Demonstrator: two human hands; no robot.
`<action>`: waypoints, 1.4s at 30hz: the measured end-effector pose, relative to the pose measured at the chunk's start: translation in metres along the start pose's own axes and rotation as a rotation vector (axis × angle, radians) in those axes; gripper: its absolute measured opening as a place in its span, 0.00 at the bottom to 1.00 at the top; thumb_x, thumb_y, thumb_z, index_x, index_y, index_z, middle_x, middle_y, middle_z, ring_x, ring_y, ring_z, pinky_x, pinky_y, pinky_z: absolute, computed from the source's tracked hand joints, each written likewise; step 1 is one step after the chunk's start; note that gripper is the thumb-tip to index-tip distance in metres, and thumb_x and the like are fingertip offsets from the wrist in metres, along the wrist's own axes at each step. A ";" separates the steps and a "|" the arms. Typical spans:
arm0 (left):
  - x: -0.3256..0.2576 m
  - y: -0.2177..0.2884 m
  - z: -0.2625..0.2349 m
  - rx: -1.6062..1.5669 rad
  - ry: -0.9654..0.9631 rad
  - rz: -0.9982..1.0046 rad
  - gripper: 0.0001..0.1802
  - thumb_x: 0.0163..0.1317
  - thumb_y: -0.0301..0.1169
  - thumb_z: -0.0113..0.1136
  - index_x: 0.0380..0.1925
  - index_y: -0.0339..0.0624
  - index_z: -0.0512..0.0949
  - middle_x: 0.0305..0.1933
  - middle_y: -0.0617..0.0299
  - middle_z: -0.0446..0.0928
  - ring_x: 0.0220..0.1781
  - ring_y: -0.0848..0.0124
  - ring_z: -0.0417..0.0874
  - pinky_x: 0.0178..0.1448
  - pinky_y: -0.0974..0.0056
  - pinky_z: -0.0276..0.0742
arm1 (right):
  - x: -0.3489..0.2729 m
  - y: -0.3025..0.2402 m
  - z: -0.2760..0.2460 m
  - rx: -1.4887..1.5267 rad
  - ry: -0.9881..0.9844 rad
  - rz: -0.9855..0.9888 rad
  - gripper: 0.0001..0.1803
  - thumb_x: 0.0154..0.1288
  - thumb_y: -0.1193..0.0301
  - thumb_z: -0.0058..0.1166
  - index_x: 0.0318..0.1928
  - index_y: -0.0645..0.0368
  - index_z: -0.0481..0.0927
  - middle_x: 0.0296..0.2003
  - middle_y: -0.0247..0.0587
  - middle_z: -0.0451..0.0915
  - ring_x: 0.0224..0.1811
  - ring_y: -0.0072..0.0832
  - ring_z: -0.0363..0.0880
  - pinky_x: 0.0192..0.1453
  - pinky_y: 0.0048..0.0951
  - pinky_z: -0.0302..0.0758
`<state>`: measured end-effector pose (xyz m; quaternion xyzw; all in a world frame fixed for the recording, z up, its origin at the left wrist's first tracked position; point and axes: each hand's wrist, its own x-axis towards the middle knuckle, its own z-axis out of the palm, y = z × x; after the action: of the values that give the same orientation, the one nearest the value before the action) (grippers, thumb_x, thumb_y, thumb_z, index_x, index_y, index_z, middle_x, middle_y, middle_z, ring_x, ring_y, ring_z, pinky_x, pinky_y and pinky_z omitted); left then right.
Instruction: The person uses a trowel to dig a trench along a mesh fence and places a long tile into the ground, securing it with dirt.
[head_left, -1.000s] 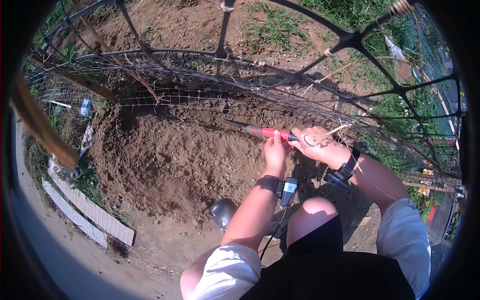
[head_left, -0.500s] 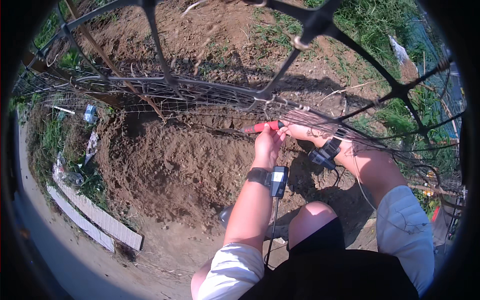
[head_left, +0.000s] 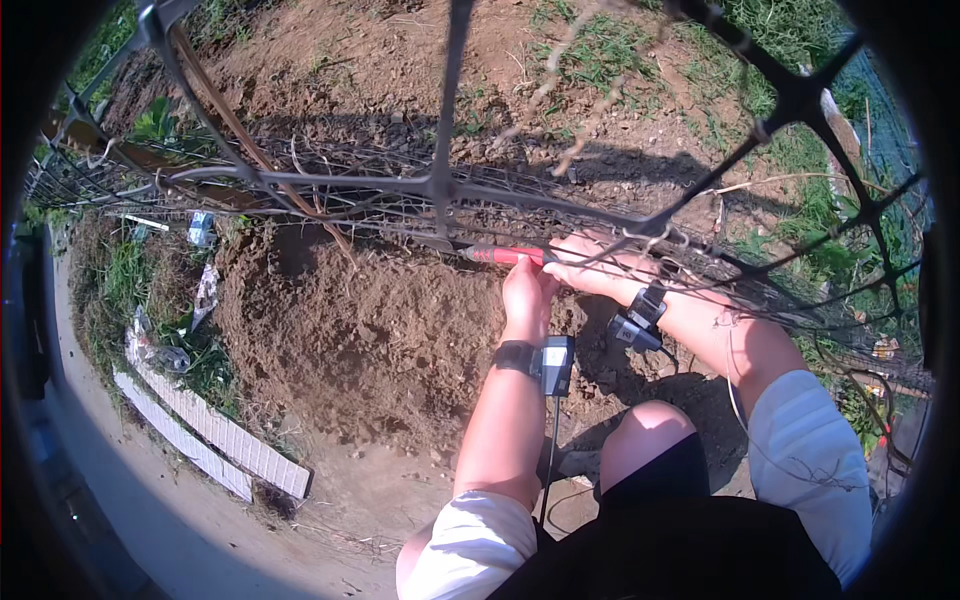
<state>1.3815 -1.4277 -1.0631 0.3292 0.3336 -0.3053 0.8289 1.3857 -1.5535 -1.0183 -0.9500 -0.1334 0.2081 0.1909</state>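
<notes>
A red-handled tool (head_left: 508, 256) lies nearly level, its narrow metal blade (head_left: 437, 243) pointing left along the foot of the netting. Whether the blade cuts into the soil is hard to see. My left hand (head_left: 527, 297) is closed round the handle from below. At the handle's right end, my right hand (head_left: 583, 265) is closed, with strands of black mesh netting (head_left: 440, 188) crossing over it and hiding part of the fingers. Below the tool, loose brown soil (head_left: 360, 330) is heaped to the left of my left forearm.
The netting stretches across the top of the view, close before me. A thin brown stick (head_left: 250, 140) slants through it. Pale boards (head_left: 225, 435) lie at lower left beside grass, plastic scraps (head_left: 150, 350) and paved ground (head_left: 150, 500). My bare knee (head_left: 648, 432) is near my forearms.
The view has shifted, so the netting appears farther right. The red-handled tool now lies flatter, and both hands keep hold of it.
</notes>
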 end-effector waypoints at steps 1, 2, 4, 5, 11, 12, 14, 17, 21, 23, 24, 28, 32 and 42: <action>-0.004 -0.005 0.007 -0.023 -0.030 -0.032 0.15 0.67 0.36 0.37 0.40 0.34 0.68 0.40 0.56 0.73 0.41 0.67 0.77 0.43 0.65 0.77 | -0.007 0.003 -0.009 0.056 -0.085 0.103 0.15 0.60 0.62 0.43 0.42 0.59 0.74 0.38 0.43 0.74 0.41 0.28 0.73 0.41 0.32 0.72; -0.009 -0.016 0.014 0.200 -0.057 0.001 0.14 0.66 0.35 0.39 0.39 0.35 0.68 0.39 0.56 0.73 0.39 0.67 0.78 0.41 0.65 0.78 | -0.018 0.009 -0.020 0.052 -0.087 0.073 0.16 0.60 0.62 0.43 0.42 0.59 0.74 0.38 0.43 0.74 0.41 0.29 0.73 0.41 0.31 0.72; -0.013 -0.031 0.024 0.378 -0.081 0.044 0.12 0.66 0.34 0.42 0.38 0.35 0.68 0.37 0.57 0.74 0.34 0.68 0.79 0.36 0.66 0.79 | -0.033 0.023 -0.036 0.076 -0.233 0.138 0.16 0.60 0.62 0.43 0.42 0.59 0.73 0.38 0.43 0.75 0.41 0.29 0.73 0.41 0.31 0.71; -0.012 -0.037 0.027 0.210 -0.137 -0.024 0.11 0.65 0.34 0.42 0.38 0.35 0.68 0.36 0.57 0.75 0.34 0.68 0.79 0.36 0.66 0.79 | -0.036 0.025 -0.038 0.105 -0.282 0.161 0.16 0.60 0.61 0.43 0.42 0.59 0.73 0.38 0.43 0.75 0.41 0.30 0.73 0.41 0.31 0.71; 0.018 -0.039 0.015 0.037 -0.131 -0.084 0.12 0.66 0.34 0.41 0.38 0.37 0.69 0.38 0.60 0.75 0.39 0.72 0.77 0.39 0.68 0.77 | -0.033 0.013 -0.025 0.041 -0.201 0.203 0.18 0.61 0.60 0.42 0.44 0.60 0.71 0.36 0.43 0.75 0.39 0.31 0.74 0.40 0.31 0.71; 0.014 -0.050 0.012 0.162 -0.113 -0.008 0.11 0.66 0.34 0.41 0.38 0.38 0.69 0.37 0.61 0.74 0.37 0.72 0.77 0.39 0.68 0.76 | -0.039 0.011 -0.026 0.007 -0.196 0.222 0.18 0.61 0.60 0.42 0.44 0.60 0.71 0.36 0.43 0.75 0.39 0.32 0.74 0.40 0.31 0.71; 0.006 -0.075 0.012 0.392 -0.103 0.110 0.11 0.66 0.35 0.41 0.36 0.40 0.68 0.33 0.64 0.72 0.33 0.73 0.75 0.39 0.67 0.77 | -0.048 0.009 -0.030 0.027 -0.262 0.356 0.18 0.61 0.59 0.42 0.44 0.60 0.71 0.35 0.43 0.75 0.39 0.32 0.74 0.40 0.31 0.71; 0.007 -0.093 0.003 -0.081 -0.035 0.032 0.12 0.66 0.36 0.40 0.37 0.38 0.68 0.34 0.62 0.71 0.33 0.71 0.75 0.41 0.63 0.77 | -0.049 0.009 -0.029 0.117 -0.315 0.317 0.12 0.60 0.64 0.46 0.39 0.57 0.75 0.31 0.47 0.76 0.34 0.39 0.76 0.37 0.35 0.72; 0.046 -0.030 -0.033 -0.137 -0.211 0.099 0.14 0.67 0.34 0.36 0.38 0.35 0.67 0.35 0.58 0.72 0.35 0.69 0.76 0.41 0.65 0.76 | -0.003 -0.003 0.004 0.092 0.048 0.023 0.14 0.62 0.62 0.42 0.37 0.59 0.74 0.30 0.47 0.75 0.34 0.38 0.75 0.35 0.36 0.70; 0.040 -0.009 -0.031 -0.070 -0.101 0.166 0.13 0.67 0.34 0.36 0.37 0.35 0.67 0.34 0.59 0.72 0.34 0.70 0.76 0.39 0.65 0.75 | 0.003 -0.009 0.011 0.212 0.074 0.062 0.14 0.61 0.61 0.43 0.36 0.58 0.74 0.27 0.48 0.75 0.30 0.43 0.74 0.32 0.40 0.69; 0.032 -0.006 -0.027 0.033 -0.165 0.158 0.13 0.67 0.35 0.37 0.36 0.36 0.66 0.33 0.60 0.72 0.33 0.72 0.76 0.37 0.66 0.75 | -0.001 -0.009 0.009 0.346 0.087 0.051 0.15 0.61 0.60 0.43 0.37 0.57 0.74 0.26 0.47 0.75 0.28 0.44 0.74 0.31 0.40 0.69; -0.005 -0.039 0.006 0.322 -0.081 0.205 0.12 0.66 0.35 0.41 0.36 0.37 0.66 0.36 0.59 0.72 0.36 0.71 0.76 0.38 0.66 0.77 | -0.026 -0.003 -0.019 0.116 -0.004 0.149 0.14 0.60 0.59 0.45 0.37 0.57 0.73 0.24 0.45 0.75 0.25 0.40 0.75 0.28 0.36 0.69; 0.021 -0.030 -0.009 -0.163 -0.146 -0.056 0.13 0.67 0.37 0.40 0.36 0.36 0.67 0.34 0.59 0.73 0.35 0.71 0.77 0.37 0.67 0.76 | 0.001 -0.020 -0.030 0.073 -0.197 0.193 0.15 0.59 0.60 0.48 0.34 0.61 0.72 0.24 0.47 0.76 0.27 0.41 0.76 0.30 0.37 0.71; 0.010 0.007 -0.022 0.150 0.087 0.149 0.12 0.66 0.36 0.40 0.36 0.38 0.68 0.33 0.60 0.73 0.34 0.73 0.76 0.37 0.67 0.75 | 0.026 -0.036 0.001 -0.121 -0.088 0.053 0.17 0.58 0.58 0.47 0.36 0.60 0.72 0.22 0.49 0.77 0.26 0.46 0.77 0.31 0.42 0.73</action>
<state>1.3850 -1.4095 -1.0810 0.4273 0.3202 -0.2525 0.8069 1.4016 -1.5127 -1.0135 -0.9529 -0.1290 0.2461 0.1214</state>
